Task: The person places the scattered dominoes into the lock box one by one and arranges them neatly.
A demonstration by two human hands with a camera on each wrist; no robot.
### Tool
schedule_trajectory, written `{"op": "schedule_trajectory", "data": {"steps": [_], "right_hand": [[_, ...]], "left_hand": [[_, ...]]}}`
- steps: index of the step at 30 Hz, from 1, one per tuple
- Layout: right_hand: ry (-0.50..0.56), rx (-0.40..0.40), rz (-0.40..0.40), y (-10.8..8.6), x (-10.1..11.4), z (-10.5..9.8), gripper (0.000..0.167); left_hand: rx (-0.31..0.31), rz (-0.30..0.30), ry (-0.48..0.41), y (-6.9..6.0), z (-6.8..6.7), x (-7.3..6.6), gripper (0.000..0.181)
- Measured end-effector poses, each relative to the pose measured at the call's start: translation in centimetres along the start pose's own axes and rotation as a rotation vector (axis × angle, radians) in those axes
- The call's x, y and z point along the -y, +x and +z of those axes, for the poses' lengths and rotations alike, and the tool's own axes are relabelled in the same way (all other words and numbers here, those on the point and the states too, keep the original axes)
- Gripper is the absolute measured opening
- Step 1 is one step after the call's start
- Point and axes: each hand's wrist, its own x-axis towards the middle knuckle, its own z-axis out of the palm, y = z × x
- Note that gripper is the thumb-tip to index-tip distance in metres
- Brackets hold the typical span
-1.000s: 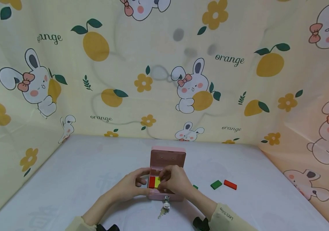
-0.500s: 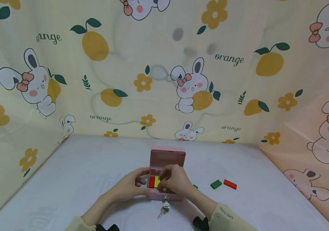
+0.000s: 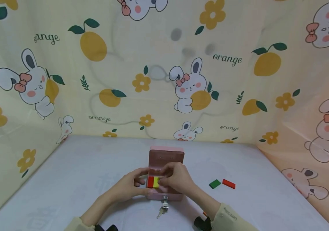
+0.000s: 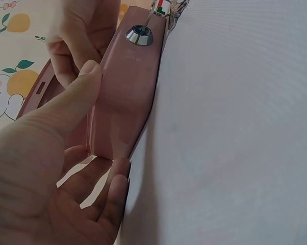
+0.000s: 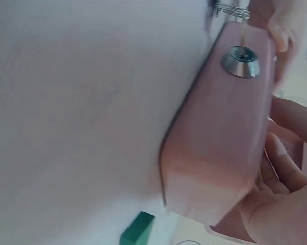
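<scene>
A pink metal box [image 3: 166, 157] stands on the table with its lid raised. Inside, at its left, a red block [image 3: 150, 182] lies beside a yellow block [image 3: 155, 182]. My left hand [image 3: 128, 186] steadies the box's left end, thumb on the front rim and fingers against the side, as the left wrist view shows. My right hand [image 3: 179, 179] reaches into the box from the right, its fingers bent, tips at the yellow block's right edge. Whether it pinches that block is hidden. A round lock [image 4: 139, 34] with a key in it sits on the front.
Keys [image 3: 163, 210] hang from the lock at the front. To the right lie a green block [image 3: 215, 183] and a red block [image 3: 228, 183]. An orange-red bit [image 3: 205, 214] shows beside the right sleeve. Patterned cloth [image 3: 158, 106] walls surround the white tabletop.
My right hand has shifted and turned slightly over the box; its forearm now covers a green bit seen earlier, and an orange-red bit shows near the sleeve. The left hand keeps its place.
</scene>
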Motion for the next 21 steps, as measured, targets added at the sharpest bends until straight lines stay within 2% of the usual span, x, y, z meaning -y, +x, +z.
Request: {"op": "schedule_trajectory", "data": {"steps": [11,21], "right_hand": [[0.091,-0.055,0.057,-1.5,0.7,-1.9,0.027],[0.259,-0.142,0.243,-4.1,1.2,-4.5,0.030]], "left_hand": [[0.004,-0.012,0.005,0.2,0.0,0.5,0.082],[-0.017,-0.019,0.028,0.3,0.3,0.3,0.083]]}}
